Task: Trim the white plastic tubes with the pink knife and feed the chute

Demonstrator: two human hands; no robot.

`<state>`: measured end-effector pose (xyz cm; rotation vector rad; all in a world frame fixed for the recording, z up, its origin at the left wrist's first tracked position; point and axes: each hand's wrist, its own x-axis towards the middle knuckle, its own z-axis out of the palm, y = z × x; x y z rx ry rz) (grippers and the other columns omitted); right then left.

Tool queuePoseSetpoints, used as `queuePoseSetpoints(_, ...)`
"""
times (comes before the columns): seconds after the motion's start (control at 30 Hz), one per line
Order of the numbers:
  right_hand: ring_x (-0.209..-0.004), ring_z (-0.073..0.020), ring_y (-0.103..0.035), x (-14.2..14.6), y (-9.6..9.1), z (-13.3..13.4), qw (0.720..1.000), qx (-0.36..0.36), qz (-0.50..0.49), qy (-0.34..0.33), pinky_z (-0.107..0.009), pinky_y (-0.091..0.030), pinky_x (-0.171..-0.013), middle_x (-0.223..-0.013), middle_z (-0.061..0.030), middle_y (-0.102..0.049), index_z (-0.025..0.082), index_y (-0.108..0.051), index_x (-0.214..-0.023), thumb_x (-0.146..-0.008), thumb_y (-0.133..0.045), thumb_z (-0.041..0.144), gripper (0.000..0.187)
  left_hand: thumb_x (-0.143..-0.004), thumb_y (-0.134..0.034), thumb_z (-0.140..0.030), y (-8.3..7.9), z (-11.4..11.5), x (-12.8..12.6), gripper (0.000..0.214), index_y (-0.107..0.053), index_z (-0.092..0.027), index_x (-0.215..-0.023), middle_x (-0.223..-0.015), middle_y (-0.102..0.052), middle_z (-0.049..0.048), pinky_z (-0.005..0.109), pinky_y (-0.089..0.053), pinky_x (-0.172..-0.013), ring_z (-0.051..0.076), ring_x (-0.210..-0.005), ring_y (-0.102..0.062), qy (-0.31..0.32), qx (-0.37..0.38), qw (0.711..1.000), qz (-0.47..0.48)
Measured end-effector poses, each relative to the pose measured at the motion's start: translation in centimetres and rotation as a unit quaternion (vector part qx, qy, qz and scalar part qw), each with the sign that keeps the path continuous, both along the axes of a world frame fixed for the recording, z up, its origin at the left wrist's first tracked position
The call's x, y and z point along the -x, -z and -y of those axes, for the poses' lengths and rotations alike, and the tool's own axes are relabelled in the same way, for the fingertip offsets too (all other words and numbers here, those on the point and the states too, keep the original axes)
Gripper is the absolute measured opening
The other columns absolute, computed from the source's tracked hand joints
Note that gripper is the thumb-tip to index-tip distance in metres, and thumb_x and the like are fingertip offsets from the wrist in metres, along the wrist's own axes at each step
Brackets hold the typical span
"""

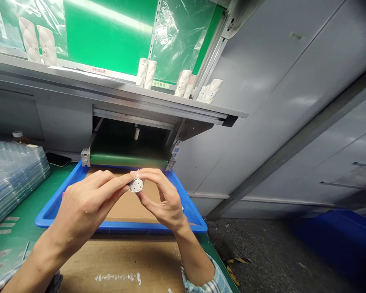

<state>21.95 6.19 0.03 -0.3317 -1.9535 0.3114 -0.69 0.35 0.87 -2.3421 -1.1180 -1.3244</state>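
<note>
1. A white perforated disc (136, 185) is being pinched by the fingertips of the left hand (83, 207) and right hand (166, 199), above a blue tray (192, 215).
2. Both hands are being angled inward from 7 and 5 o'clock.

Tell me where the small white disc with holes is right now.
In the head view, the white disc with holes is pinched between the fingers of the left hand and the right hand, above the blue tray.
</note>
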Motion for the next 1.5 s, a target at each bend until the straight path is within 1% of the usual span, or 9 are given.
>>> queuePoseSetpoints(0.37, -0.119, -0.0226, -0.075, 0.0, 0.0, 0.0, 1.0, -0.012, 0.007, 0.006, -0.039, -0.066, -0.103, -0.126, -0.0093, -0.077, 0.026, -0.069, -0.136, -0.099, -0.074, 0.006, 0.042, -0.114, -0.058, -0.028, -0.1, 0.1, 0.2, 0.032, -0.073, -0.034, -0.142, -0.099, -0.077, 0.0002, 0.024, -0.057, -0.084, 0.014, -0.083, -0.07, 0.001, 0.007, 1.0, 0.024)
queuePoseSetpoints(0.6, -0.12, -0.0219, -0.074, -0.1, 0.1, -0.1, 1.0, -0.006, 0.005, 0.004, -0.037, -0.064, -0.104, -0.127, -0.0092, -0.076, 0.025, -0.069, -0.136, -0.098, -0.075, 0.006, 0.042, -0.114, -0.058, -0.025, 0.1, -0.1, 0.2, 0.036, -0.065, -0.036, -0.148, -0.104, -0.075, -0.0014, 0.024, -0.054, -0.087, 0.013, -0.088, -0.068, 0.009, 0.008, 1.0, 0.01)
queuePoseSetpoints(0.73, -0.119, -0.0223, -0.074, -0.1, 0.1, -0.2, 1.0, -0.013, 0.009, 0.011, -0.039, -0.065, -0.104, -0.127, -0.0091, -0.076, 0.026, -0.069, -0.136, -0.099, -0.075, 0.007, 0.042, -0.114, -0.058, -0.024, -0.1, 0.0, 0.0, 0.034, -0.065, -0.032, -0.146, -0.105, -0.075, -0.0001, 0.026, -0.053, -0.087, 0.015, -0.09, -0.069, -0.005, -0.011, 1.0, -0.009)
queuePoseSetpoints(0.9, -0.118, -0.0218, -0.075, 0.1, 0.2, -0.2, 0.999, -0.039, 0.013, 0.03, -0.039, -0.066, -0.102, -0.124, -0.009, -0.076, 0.026, -0.067, -0.134, -0.101, -0.074, 0.007, 0.039, -0.115, -0.057, -0.027, -0.6, 0.7, -0.6, 0.019, -0.068, -0.021, -0.128, -0.102, -0.078, 0.0008, 0.03, -0.048, -0.08, 0.017, -0.084, -0.069, -0.042, -0.05, 0.997, -0.032)
queuePoseSetpoints(1.0, -0.114, -0.0215, -0.076, 0.1, 0.4, -0.2, 0.996, -0.066, 0.009, 0.05, -0.038, -0.067, -0.098, -0.122, -0.0081, -0.076, 0.027, -0.067, -0.132, -0.101, -0.075, 0.008, 0.037, -0.115, -0.057, -0.028, -0.8, 1.0, -1.0, 0.017, -0.068, -0.018, -0.124, -0.103, -0.079, 0.0015, 0.032, -0.045, -0.077, 0.018, -0.083, -0.069, -0.055, -0.065, 0.995, -0.047)
queuePoseSetpoints(1.1, -0.108, -0.0218, -0.077, 0.2, 0.5, -0.1, 0.992, -0.094, 0.008, 0.09, -0.039, -0.068, -0.093, -0.119, -0.0071, -0.077, 0.028, -0.066, -0.13, -0.1, -0.076, 0.008, 0.037, -0.114, -0.058, -0.026, -0.7, 1.3, -1.4, 0.017, -0.068, -0.016, -0.124, -0.1, -0.078, 0.0031, 0.033, -0.045, -0.077, 0.019, -0.084, -0.071, -0.06, -0.079, 0.993, -0.06)
queuePoseSetpoints(1.27, -0.106, -0.0232, -0.078, 0.4, 0.7, -0.1, 0.98, -0.146, 0.001, 0.135, -0.041, -0.068, -0.09, -0.115, -0.0074, -0.076, 0.028, -0.063, -0.131, -0.1, -0.075, 0.006, 0.04, -0.115, -0.056, -0.028, -0.3, 1.5, -1.8, 0.016, -0.067, -0.017, -0.12, -0.096, -0.077, 0.0039, 0.034, -0.043, -0.072, 0.019, -0.08, -0.072, -0.077, -0.084, 0.992, -0.061)
queuePoseSetpoints(1.43, -0.105, -0.0247, -0.078, 0.7, 0.8, 0.3, 0.964, -0.187, -0.004, 0.187, -0.044, -0.067, -0.087, -0.113, -0.0065, -0.075, 0.032, -0.06, -0.136, -0.099, -0.074, 0.004, 0.049, -0.116, -0.053, -0.029, 0.3, 1.7, -2.4, 0.017, -0.065, -0.02, -0.109, -0.078, -0.067, -0.0021, 0.031, -0.042, -0.063, 0.015, -0.064, -0.063, -0.082, -0.048, 0.995, -0.014)
queuePoseSetpoints(1.5, -0.102, -0.0247, -0.078, 0.8, 0.8, 0.5, 0.96, -0.197, -0.006, 0.2, -0.043, -0.067, -0.085, -0.112, -0.0059, -0.076, 0.033, -0.06, -0.137, -0.098, -0.074, 0.003, 0.051, -0.117, -0.051, -0.029, 0.4, 1.7, -2.6, 0.018, -0.065, -0.021, -0.107, -0.077, -0.066, -0.0035, 0.029, -0.042, -0.061, 0.014, -0.062, -0.062, -0.073, -0.026, 0.997, 0.008)
